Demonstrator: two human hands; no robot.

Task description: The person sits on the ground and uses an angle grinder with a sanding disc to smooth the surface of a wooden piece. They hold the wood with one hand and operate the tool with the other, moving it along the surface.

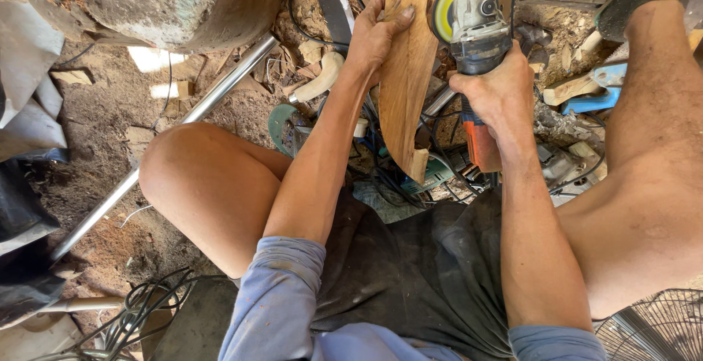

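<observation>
- Head view: the person sits with bare knees apart, looking down over a sawdust-covered floor [110, 105] littered with offcuts and tools.
- The left hand [373, 39] lies flat against the left face of a curved wooden piece [406, 75], its fingers [388, 20] stretched long and close together over the edge of the wood, the thumb on the near side.
- The curved wooden piece stands roughly upright between the knees, wide at the top and narrowing to a blunt end low down near the shorts.
- The right hand [498, 90] is wrapped around the body of an angle grinder [472, 39], fingers closed tight about the grey housing; the orange rear part of the tool shows under the wrist.
- The grinder's yellow-rimmed disc [448, 6] sits against the right upper edge of the wooden piece, touching it.
- A metal pipe [183, 119] runs diagonally across the floor on the left, past the left knee.
- Black cables [146, 306] coil at lower left; a wire fan guard [659, 328] shows at lower right.
- A blue-green power tool [432, 174] lies among cords just behind the lower end of the wood.
</observation>
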